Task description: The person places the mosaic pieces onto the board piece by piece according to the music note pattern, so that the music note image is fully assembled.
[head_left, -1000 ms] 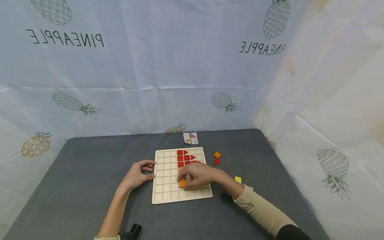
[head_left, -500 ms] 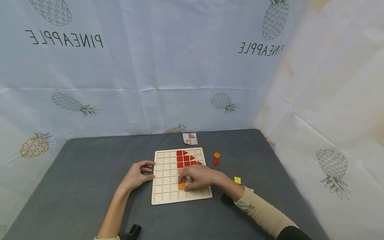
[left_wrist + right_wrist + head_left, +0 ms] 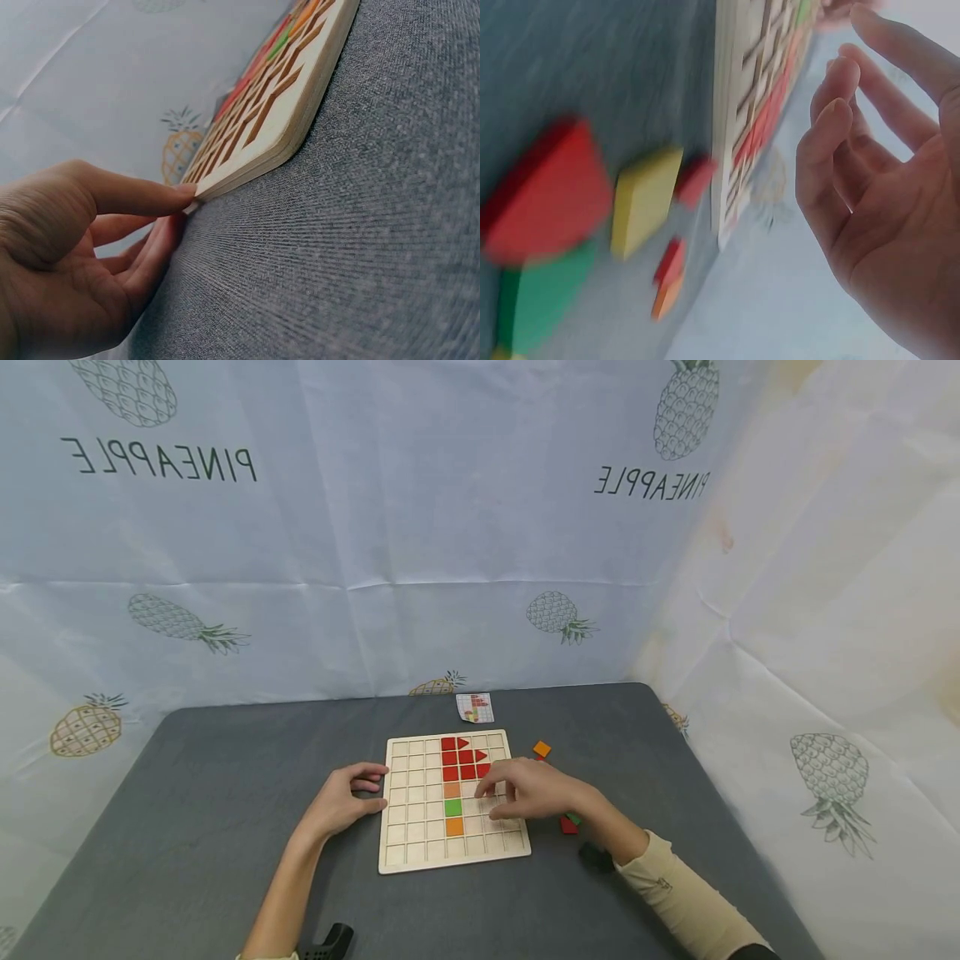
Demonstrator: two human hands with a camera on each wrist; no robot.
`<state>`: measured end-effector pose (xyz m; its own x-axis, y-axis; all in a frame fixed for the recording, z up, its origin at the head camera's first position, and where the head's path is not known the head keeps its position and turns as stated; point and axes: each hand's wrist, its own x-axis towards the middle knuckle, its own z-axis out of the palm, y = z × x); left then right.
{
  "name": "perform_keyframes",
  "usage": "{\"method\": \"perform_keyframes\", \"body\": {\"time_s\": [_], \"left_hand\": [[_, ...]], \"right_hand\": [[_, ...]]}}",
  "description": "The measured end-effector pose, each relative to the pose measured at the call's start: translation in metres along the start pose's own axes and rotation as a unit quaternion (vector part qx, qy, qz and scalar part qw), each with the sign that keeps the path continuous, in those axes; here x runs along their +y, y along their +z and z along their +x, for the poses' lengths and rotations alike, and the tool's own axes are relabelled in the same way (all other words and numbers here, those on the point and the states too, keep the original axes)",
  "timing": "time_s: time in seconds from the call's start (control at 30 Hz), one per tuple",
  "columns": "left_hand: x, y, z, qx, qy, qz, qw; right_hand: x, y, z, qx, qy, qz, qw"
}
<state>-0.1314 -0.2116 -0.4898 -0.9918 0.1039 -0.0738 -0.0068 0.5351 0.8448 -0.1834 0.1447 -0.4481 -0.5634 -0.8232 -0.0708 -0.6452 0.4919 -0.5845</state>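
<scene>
On the table [image 3: 225,810], a wooden board [image 3: 412,852] lies nearly square to the far edge. Its column of tiles [image 3: 453,808] runs from far rim toward near; red triangles [image 3: 481,756] point right. The left hand [image 3: 339,800] touches the left rim, unclenched; the right hand [image 3: 536,789], relaxed and grasping nothing, hides squares near the right rim. Beyond that rim lie loose tiles [image 3: 646,202]; past the far rim, a card [image 3: 476,708].

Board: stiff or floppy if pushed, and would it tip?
Probably stiff: the board shows a straight, solid-looking edge in the left wrist view. Tipping seems unlikely, as it is broad and lies flat on the table. The green tile sits in a grid cell, so it should travel along.
</scene>
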Motion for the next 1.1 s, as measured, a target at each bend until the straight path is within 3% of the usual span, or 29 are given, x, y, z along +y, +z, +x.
{"method": "perform_keyframes", "body": {"time_s": [0.3, 0.47, 0.77, 1.1], "left_hand": [[0.0, 0.0, 0.0, 0.0, 0.002, 0.0, 1.0], [0.0, 0.0, 0.0, -0.001, 0.003, 0.001, 1.0], [0.0, -0.001, -0.001, -0.003, 0.0, -0.001, 1.0], [0.0, 0.0, -0.001, -0.006, 0.002, -0.003, 1.0]], "right_hand": [[0.027, -0.029, -0.044, 0.047, 0.038, 0.041, 0.9973], [0.042, -0.035, -0.07, 0.063, 0.063, 0.06, 0.9942], [0.058, -0.021, -0.107, 0.042, 0.06, 0.089, 0.9933], [0.057, 0.0, -0.111, 0.037, 0.075, 0.108, 0.9906]]}}
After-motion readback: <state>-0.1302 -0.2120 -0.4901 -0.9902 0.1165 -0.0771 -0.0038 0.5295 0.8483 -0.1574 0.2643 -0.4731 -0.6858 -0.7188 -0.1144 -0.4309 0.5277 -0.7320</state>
